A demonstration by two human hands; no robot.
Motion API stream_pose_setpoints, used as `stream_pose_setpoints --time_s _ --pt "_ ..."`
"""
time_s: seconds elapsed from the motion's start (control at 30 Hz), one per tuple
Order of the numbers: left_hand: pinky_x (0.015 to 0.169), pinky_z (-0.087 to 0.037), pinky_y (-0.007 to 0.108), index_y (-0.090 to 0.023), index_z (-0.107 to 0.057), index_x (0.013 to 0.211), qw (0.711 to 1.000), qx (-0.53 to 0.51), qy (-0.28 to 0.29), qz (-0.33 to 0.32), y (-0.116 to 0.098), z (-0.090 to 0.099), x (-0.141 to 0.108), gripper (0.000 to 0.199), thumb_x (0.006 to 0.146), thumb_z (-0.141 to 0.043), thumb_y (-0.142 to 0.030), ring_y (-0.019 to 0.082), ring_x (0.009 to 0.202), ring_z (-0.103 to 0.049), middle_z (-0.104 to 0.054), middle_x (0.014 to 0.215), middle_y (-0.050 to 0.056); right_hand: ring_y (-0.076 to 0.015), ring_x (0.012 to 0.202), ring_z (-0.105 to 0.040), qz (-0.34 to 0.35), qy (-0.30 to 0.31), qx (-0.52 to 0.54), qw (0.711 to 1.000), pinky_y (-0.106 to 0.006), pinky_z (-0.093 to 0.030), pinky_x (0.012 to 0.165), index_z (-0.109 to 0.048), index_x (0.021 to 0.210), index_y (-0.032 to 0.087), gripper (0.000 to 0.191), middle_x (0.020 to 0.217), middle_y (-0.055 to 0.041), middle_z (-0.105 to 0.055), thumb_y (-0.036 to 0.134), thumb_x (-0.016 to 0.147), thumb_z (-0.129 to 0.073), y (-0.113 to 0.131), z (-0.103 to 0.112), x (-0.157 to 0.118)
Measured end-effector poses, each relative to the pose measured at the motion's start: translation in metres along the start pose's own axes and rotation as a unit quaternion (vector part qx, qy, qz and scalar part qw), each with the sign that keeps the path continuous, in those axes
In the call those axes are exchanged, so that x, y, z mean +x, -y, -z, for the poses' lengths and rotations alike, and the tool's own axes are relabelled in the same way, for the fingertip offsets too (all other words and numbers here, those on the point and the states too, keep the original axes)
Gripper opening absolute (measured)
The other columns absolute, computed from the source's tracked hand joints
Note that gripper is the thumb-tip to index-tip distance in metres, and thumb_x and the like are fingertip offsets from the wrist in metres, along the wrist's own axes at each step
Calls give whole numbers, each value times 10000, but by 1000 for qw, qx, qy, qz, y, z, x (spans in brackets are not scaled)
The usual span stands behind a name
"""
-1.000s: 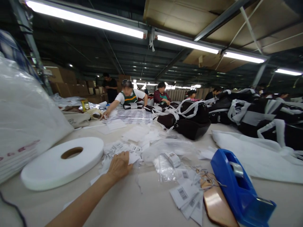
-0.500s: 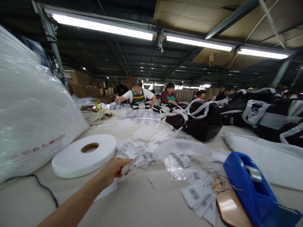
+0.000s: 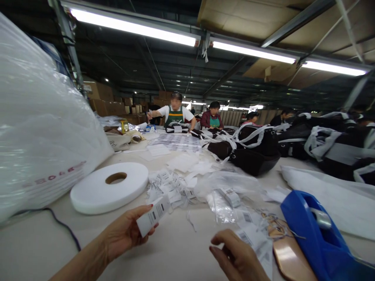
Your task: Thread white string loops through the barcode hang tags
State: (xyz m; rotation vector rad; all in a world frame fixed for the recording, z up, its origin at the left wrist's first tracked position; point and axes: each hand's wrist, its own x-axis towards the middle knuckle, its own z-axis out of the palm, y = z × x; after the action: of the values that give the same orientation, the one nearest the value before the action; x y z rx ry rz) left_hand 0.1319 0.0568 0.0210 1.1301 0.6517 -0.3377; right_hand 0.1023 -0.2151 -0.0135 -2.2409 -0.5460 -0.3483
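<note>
My left hand point(image 3: 130, 230) is closed on a white label point(image 3: 152, 214) printed with dark bars and text, pinched between thumb and fingers above the table. My right hand point(image 3: 237, 253) hovers at the lower middle, its fingers bent and the thumb slightly apart from the index finger; I see nothing held in it. Beyond my left hand lies a loose heap of white labels with strings point(image 3: 171, 187). More barcode labels point(image 3: 249, 236) spread beside my right hand, partly hidden by it. A clear plastic bag point(image 3: 221, 207) lies between the two groups.
On the left, a white foam roll point(image 3: 88, 195) lies near a big plastic-wrapped bundle point(image 3: 43, 128). To the right are a blue tape dispenser point(image 3: 316, 234) and a copper-coloured flat case point(image 3: 290, 255). Dark bags with white straps point(image 3: 254, 152) and co-workers point(image 3: 177, 113) are farther back.
My left hand has drawn back from the label heap toward me, with a label now showing in it. My right hand has come into view from below.
</note>
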Motion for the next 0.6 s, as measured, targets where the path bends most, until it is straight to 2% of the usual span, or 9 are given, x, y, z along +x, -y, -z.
stream_pose_setpoints --time_s 0.1,0.17,0.3,0.47,0.6 --pt "423 -444 210 -131 -547 939 1000 -21 -4 4 1 6 -7 202 784 -599 -250 156 455 -588 -667 636 122 -118 550 -560 -39 43 14 998 -226 -456 554 -588 812 198 83 775 -18 -625 205 809 -505 14 -17 32" --pt "430 -449 211 -145 -539 978 999 -30 -6 8 3 10 -12 239 776 -611 -251 156 455 -589 -670 644 126 -138 600 -570 -28 35 9 999 -251 -469 586 -596 861 184 118 832 -44 -623 150 783 -515 18 -33 51" --pt "416 -444 219 -155 -518 1025 998 -58 -30 25 7 21 -21 279 778 -604 -252 166 437 -580 -671 644 146 -161 651 -568 5 8 -6 1000 -321 -487 703 -593 985 179 309 929 -79 -607 49 723 -494 18 -67 78" --pt "416 -455 236 -135 -533 995 993 -98 -42 44 14 37 -28 251 781 -603 -245 183 442 -585 -666 649 158 -175 664 -575 5 24 -3 1000 -368 -492 744 -584 1049 139 392 1000 -119 -578 16 693 -475 15 -95 92" --pt "420 -463 258 -162 -548 997 991 -114 -58 38 19 50 -30 247 767 -620 -214 206 479 -607 -667 672 128 -177 711 -595 1 57 7 998 -338 -494 745 -627 945 147 325 942 -99 -615 13 698 -465 16 -102 91"
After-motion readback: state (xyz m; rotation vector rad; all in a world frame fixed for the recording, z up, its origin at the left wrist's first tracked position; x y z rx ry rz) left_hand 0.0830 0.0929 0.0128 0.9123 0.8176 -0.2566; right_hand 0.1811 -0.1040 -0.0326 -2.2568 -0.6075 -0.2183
